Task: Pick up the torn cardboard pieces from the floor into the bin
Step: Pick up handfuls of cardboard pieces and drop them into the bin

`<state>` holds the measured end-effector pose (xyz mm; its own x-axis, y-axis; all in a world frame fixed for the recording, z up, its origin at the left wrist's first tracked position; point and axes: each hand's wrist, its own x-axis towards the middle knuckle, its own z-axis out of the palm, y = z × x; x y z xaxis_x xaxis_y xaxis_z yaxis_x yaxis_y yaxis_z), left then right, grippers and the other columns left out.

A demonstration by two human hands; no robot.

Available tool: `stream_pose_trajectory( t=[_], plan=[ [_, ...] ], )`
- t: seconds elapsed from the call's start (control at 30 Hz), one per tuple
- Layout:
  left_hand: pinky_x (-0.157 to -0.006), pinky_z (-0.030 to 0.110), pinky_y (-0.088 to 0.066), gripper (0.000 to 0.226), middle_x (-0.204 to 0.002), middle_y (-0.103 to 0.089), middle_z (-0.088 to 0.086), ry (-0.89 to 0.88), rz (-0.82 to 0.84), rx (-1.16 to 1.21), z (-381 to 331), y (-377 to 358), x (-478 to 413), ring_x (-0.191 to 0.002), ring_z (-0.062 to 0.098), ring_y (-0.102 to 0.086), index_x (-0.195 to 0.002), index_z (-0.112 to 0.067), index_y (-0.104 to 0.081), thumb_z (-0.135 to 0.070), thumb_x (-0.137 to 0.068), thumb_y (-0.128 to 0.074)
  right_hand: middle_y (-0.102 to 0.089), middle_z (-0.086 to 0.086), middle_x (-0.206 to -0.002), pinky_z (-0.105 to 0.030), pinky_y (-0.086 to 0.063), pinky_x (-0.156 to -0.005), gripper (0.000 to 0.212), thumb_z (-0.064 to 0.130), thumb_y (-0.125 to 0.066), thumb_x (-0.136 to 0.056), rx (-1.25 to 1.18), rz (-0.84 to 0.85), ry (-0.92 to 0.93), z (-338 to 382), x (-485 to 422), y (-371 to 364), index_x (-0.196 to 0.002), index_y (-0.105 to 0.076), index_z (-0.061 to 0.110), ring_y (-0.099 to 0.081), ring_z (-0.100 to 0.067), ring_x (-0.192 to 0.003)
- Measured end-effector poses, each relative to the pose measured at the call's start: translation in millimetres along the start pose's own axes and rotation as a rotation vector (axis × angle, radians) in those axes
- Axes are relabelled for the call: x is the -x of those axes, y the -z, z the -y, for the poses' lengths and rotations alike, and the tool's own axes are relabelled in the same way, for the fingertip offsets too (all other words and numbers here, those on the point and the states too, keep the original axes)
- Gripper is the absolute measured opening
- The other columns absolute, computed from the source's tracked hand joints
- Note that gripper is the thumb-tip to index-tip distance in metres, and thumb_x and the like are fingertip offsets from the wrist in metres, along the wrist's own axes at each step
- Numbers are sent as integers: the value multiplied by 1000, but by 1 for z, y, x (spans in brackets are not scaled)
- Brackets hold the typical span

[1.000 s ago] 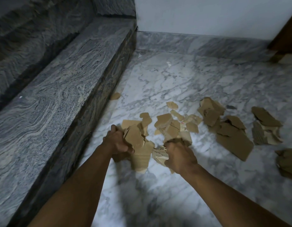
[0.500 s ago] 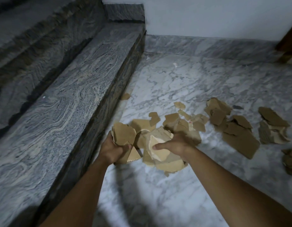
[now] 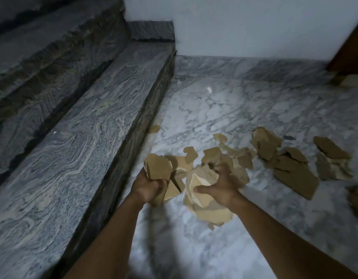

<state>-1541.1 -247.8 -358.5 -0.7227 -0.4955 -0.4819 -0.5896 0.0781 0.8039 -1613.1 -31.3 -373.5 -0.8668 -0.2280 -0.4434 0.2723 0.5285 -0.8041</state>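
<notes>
Both my hands hold torn brown cardboard pieces above the white marble floor [image 3: 224, 109]. My left hand [image 3: 149, 188] grips a bundle of cardboard pieces [image 3: 159, 168] that stands up out of the fist. My right hand [image 3: 220, 186] clutches a bigger wad of cardboard pieces [image 3: 202, 196] that hangs below the palm. More torn pieces lie on the floor just behind my hands [image 3: 212, 155], and larger ones lie to the right [image 3: 294, 174]. No bin is in view.
A dark granite stair step [image 3: 79, 141] runs along the left, with more steps above it. A lone scrap [image 3: 154, 128] lies against the step's foot. A pale wall [image 3: 244, 25] closes the back. A dark wooden door frame [image 3: 349, 47] stands at the far right.
Both hands closed on pieces lying on the floor, then lifted them. The bundles now hang above the marble, and my view has tilted up slightly.
</notes>
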Motion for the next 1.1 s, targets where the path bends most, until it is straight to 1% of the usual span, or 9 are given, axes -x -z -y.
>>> stream_pose_trajectory(
  t=[0.13,0.33,0.43,0.53,0.7,0.83,0.9,1.0,1.1],
  plan=[
    [-69,28,-51,46,-114,-69,4,-67,254,87,-52,-36,7,-94,18,-65,-128,-21,-55,-3,-88,-66,-58,12,-116,-28,-50,-88,82,29,-95,-63,-403,-59,-82,36,4,75,-133,-54,20,-58,-11,-106],
    [-88,53,-53,41,-109,-72,20,-30,607,131,-143,-105,56,-98,42,-68,-117,-12,-67,-21,-78,-58,-73,-3,-111,-46,-56,-94,58,41,-87,-69,-639,-168,-139,52,47,148,-119,-68,20,-69,-24,-103],
    [-62,34,-52,24,-82,-69,18,-47,669,115,-179,-135,89,-70,35,-64,-87,-9,-71,-19,-86,-50,-72,-8,-99,-38,-56,-76,25,29,-73,-86,-802,-262,-93,49,86,180,-107,-70,17,-67,-24,-88],
    [-44,20,-40,35,-57,-56,5,-77,817,63,-209,-170,125,-48,20,-54,-59,-15,-57,-13,-90,-41,-70,-12,-104,-38,-56,-72,28,28,-68,-89,-886,-390,-58,34,128,216,-113,-66,14,-68,-27,-88],
    [-65,31,-53,37,-89,-71,18,-254,1075,-75,-233,-247,199,-84,34,-66,-99,-2,-65,-32,-98,-43,-69,-16,-122,-54,-57,-86,50,40,-74,-87,-946,-652,38,-14,220,274,-128,-64,14,-68,-36,-110],
    [-61,25,-56,47,-109,-71,13,-342,1258,-210,-238,-306,291,-91,24,-68,-132,-8,-51,-41,-101,-44,-71,-8,-120,-52,-60,-85,58,60,-68,-83,-887,-889,-58,-44,311,312,-127,-63,23,-70,-30,-106],
    [-68,28,-57,46,-119,-68,13,-393,1338,-261,-240,-330,349,-96,24,-68,-134,-11,-50,-42,-101,-45,-69,-8,-122,-52,-60,-82,76,68,-71,-69,-867,-955,-108,-63,360,336,-129,-61,24,-70,-30,-105],
    [-63,30,-60,29,-103,-70,11,-487,1470,-305,-235,-373,442,-83,22,-69,-116,-10,-61,-27,-104,-41,-62,-9,-127,-46,-62,-73,94,62,-69,-56,-903,-1061,-158,-102,443,382,-137,-50,20,-68,-30,-106],
    [-56,27,-58,33,-92,-71,6,-558,1517,-360,-223,-419,541,-76,19,-69,-115,-10,-62,-28,-106,-36,-60,-7,-129,-41,-60,-65,69,51,-68,-77,-946,-1153,-197,-136,538,426,-135,-46,21,-73,-20,-91]
  ],
)
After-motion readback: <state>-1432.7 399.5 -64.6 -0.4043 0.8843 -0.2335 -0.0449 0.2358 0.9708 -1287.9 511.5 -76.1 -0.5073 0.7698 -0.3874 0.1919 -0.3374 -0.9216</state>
